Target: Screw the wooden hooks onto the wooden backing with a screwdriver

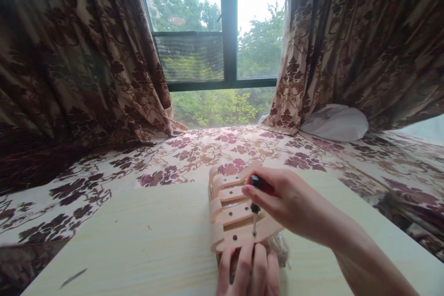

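Observation:
My right hand (277,196) is wrapped around the black handle of a screwdriver (255,208). The screwdriver stands almost upright, its shaft reaching down to a screw hole in the nearest slat of a slatted wooden piece (222,236). This piece has pale, round-ended slats in a row, with dark screws or holes in them. At its near end, my left hand (248,270) grips it with bent fingers over the edge; the thumb is hidden. Under the slats on the right, something clear and crumpled, like plastic wrap (279,245), shows partly.
A pale wooden board (145,231) lies beneath the work, with a thin dark sliver (74,277) at its lower left. Behind it spreads a flowered cloth (194,157). Patterned curtains (114,55) flank a window, and a white plastic bag (336,122) sits at the back right.

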A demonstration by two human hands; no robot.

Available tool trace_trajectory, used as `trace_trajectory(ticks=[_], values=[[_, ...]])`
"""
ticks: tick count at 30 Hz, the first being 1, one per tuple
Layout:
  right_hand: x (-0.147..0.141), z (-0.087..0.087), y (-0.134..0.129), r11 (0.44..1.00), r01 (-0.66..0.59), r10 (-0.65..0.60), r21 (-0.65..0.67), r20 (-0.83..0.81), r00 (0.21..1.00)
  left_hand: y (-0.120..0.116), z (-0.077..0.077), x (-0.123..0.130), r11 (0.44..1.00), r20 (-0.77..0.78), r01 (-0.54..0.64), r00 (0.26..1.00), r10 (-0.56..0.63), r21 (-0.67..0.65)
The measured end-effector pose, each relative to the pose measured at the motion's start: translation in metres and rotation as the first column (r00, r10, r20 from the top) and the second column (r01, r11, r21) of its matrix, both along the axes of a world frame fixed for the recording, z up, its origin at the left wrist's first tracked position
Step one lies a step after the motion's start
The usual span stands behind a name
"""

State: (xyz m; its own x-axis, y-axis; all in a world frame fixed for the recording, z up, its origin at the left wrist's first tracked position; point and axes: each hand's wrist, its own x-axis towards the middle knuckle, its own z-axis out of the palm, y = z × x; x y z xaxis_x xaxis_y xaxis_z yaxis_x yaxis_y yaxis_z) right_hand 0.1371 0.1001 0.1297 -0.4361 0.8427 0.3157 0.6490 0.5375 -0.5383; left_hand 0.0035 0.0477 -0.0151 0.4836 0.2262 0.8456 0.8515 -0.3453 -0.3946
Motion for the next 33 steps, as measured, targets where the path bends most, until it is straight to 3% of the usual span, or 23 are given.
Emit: trace_trajectory(ticks=[7, 18, 22, 28, 33], values=[[0.002, 0.003, -0.008, 0.989, -0.146, 0.146, -0.007, -0.047, 0.988, -0.003, -0.009, -0.004, 0.999, -0.050, 0.021, 0.998, -0.023, -0.046], [-0.003, -0.001, 0.001, 0.997, -0.022, 0.026, 0.076, -0.049, 0.998, -0.007, -0.001, -0.008, 0.987, -0.101, 0.035, 0.994, -0.051, -0.158], [-0.004, 0.000, -0.001, 0.997, -0.069, 0.073, 0.046, -0.083, 0.994, -0.006, -0.005, -0.008, 0.994, -0.077, 0.036, 0.996, -0.044, -0.099], [0.000, 0.002, -0.007, 0.962, -0.272, 0.268, -0.010, -0.143, 0.953, -0.002, -0.007, -0.002, 0.999, -0.043, -0.005, 0.999, 0.004, -0.037], [-0.002, -0.001, -0.004, 0.975, -0.221, 0.223, 0.025, -0.106, 0.969, -0.001, -0.001, 0.002, 1.000, 0.025, -0.010, 1.000, 0.010, 0.003]])
